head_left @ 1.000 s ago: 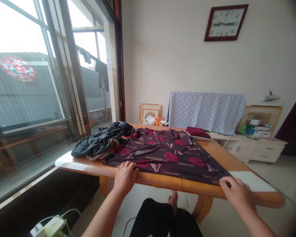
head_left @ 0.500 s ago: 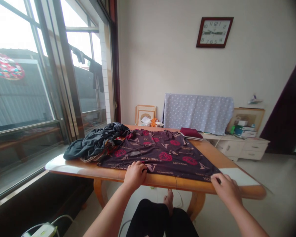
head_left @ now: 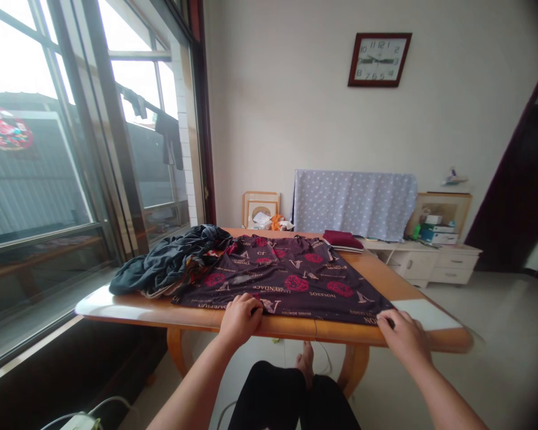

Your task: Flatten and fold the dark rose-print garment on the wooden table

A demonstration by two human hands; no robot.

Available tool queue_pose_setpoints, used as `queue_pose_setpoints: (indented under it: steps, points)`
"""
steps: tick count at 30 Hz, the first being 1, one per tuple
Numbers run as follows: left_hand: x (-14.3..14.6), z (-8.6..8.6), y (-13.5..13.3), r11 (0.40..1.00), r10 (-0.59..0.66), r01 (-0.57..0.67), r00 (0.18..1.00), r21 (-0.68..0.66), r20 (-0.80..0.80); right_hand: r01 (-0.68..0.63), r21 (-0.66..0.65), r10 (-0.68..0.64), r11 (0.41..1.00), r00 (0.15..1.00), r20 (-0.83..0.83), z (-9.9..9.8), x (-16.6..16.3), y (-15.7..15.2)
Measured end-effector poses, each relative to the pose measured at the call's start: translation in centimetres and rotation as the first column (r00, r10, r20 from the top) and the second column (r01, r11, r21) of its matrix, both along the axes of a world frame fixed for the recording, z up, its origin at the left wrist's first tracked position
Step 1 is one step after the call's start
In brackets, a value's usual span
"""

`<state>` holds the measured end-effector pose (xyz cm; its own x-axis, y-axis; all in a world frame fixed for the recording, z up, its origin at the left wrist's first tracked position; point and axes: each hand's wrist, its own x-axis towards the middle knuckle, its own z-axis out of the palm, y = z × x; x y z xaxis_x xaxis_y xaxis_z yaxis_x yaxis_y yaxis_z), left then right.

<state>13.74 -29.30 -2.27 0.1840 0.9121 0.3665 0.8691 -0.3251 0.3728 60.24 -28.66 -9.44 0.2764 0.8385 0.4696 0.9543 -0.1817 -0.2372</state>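
Observation:
A dark purple garment (head_left: 273,280) with red roses and pale lettering lies spread on the wooden table (head_left: 296,329), wide at the near edge and narrower at the far end. My left hand (head_left: 242,319) is closed on its near hem, left of the middle. At the near right corner, my right hand (head_left: 402,335) pinches the cloth between thumb and fingers. The hem between my hands lies fairly straight along the table's front edge. Fingertips of both hands are partly hidden.
A rumpled heap of dark clothes (head_left: 165,263) sits on the table's left side, touching the garment. Folded maroon cloth (head_left: 342,240) lies at the back right. Beyond stand a white cabinet (head_left: 452,266) and something draped with a dotted blue cloth (head_left: 354,203). Windows are at left.
My view has turned slightly right, so everything sits a little further left. Both hands keep their hold on the garment's hem, and the cloth looks much the same.

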Motion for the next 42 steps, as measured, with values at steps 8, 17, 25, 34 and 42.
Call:
queue_pose_setpoints:
  steps: [8,17,25,34,42]
  points:
    - [-1.8,-0.3,0.5,0.999,-0.018,0.019,1.0,0.028,-0.025,-0.095,-0.001,0.094,0.996,0.992,-0.088,0.1,1.1,0.4]
    - [-2.5,0.1,1.7,1.0,-0.009,0.007,0.999,-0.028,-0.051,-0.215,-0.067,0.206,0.974,0.972,-0.114,0.1,2.9,1.4]
    - [-1.6,0.4,1.5,0.998,0.055,-0.057,0.992,-0.022,-0.11,-0.188,-0.122,0.184,0.975,0.982,-0.047,2.2,1.4,0.7]
    - [-2.8,2.6,-2.1,0.995,-0.096,0.098,0.994,0.033,-0.06,-0.305,0.089,0.316,0.948,0.933,-0.173,1.3,3.8,-3.1]
    - [-2.7,1.9,-4.2,0.953,-0.211,0.212,0.977,-0.217,0.028,-0.364,-0.017,0.343,0.931,0.89,-0.3,2.5,4.4,-7.5]
